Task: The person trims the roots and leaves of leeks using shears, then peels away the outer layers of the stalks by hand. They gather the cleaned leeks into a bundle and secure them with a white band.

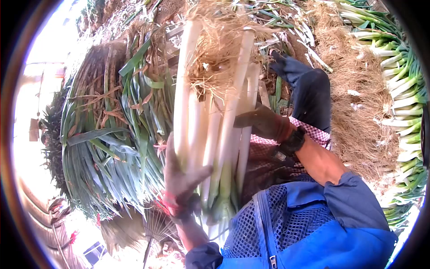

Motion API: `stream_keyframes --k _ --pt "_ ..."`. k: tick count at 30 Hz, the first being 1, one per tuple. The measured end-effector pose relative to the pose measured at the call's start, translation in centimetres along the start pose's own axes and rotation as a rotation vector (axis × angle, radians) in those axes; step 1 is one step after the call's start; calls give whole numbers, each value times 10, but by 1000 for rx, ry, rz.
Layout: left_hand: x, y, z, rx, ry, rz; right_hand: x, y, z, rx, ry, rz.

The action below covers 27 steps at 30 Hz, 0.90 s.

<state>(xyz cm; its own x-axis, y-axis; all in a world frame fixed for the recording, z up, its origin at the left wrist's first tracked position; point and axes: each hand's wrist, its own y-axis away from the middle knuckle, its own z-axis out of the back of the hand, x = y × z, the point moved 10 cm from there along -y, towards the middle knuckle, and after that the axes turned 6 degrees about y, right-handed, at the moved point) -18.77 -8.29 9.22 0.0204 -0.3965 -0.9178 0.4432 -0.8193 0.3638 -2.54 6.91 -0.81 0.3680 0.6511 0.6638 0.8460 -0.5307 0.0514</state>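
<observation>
A bundle of leeks [217, 152] stands before my chest, its long white shafts tilted a little and its brown stringy roots [215, 54] at the far end. From the left side my left hand [180, 177], in a glove with a red band at the wrist, grips the bundle with its thumb across the shafts. Higher up on the right, my gloved right hand [262, 123] is closed against the outer shafts, its fingertips partly hidden behind them. The green ends of the bundle reach down toward my blue jacket [309, 224].
A large heap of leeks [116, 152] with green and dried leaves lies on the left. Along the right side runs a long row of leeks [405, 103], roots [358, 94] facing inward. Leaf scraps [304, 33] cover the ground ahead. Below the heap is a wire-tined rake [152, 226].
</observation>
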Motion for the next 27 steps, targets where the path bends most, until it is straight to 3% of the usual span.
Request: stream_keyframes --k 2,4,8,9,10,12,13,15,16,18,19,21,22,24,25,27 --pt "-12 -3 -21 75 16 -89 -28 1 29 -23 84 -112" --pt "-11 -19 -21 119 -93 -134 -14 3 34 -43 213 -63" --pt "-10 -42 -14 -32 -172 -96 37 31 28 -75 505 -52" --pt "-10 -45 -16 -17 -136 -103 27 41 44 -172 278 -242" --pt "-10 -47 -19 -1 -101 -107 39 50 47 -170 280 -247" --pt "-12 -48 -27 9 -91 -87 62 67 42 -74 708 -318" --pt "-13 -49 -31 19 -83 -73 76 72 31 -69 710 -324" --pt "-12 -52 -35 16 -80 -58 103 84 -1 89 1635 -304" --pt "-10 -53 -37 23 -82 -45 109 84 -14 94 1635 -310" --pt "-10 -58 -41 45 -90 -37 159 71 -75 -27 1568 321" --pt "-11 -59 -43 51 -117 -37 153 57 -82 -21 1574 321" --pt "-12 -60 -46 46 -190 -45 152 44 -117 13 2006 772" --pt "-11 -62 -46 42 -180 -46 149 41 -112 23 2012 771" --pt "-11 -65 -48 69 -198 -103 121 18 -78 98 2312 269" --pt "-9 -66 -46 62 -184 -102 116 16 -62 154 2285 -31" --pt "-6 -67 -44 42 -256 -139 118 17 -59 165 2233 -155"
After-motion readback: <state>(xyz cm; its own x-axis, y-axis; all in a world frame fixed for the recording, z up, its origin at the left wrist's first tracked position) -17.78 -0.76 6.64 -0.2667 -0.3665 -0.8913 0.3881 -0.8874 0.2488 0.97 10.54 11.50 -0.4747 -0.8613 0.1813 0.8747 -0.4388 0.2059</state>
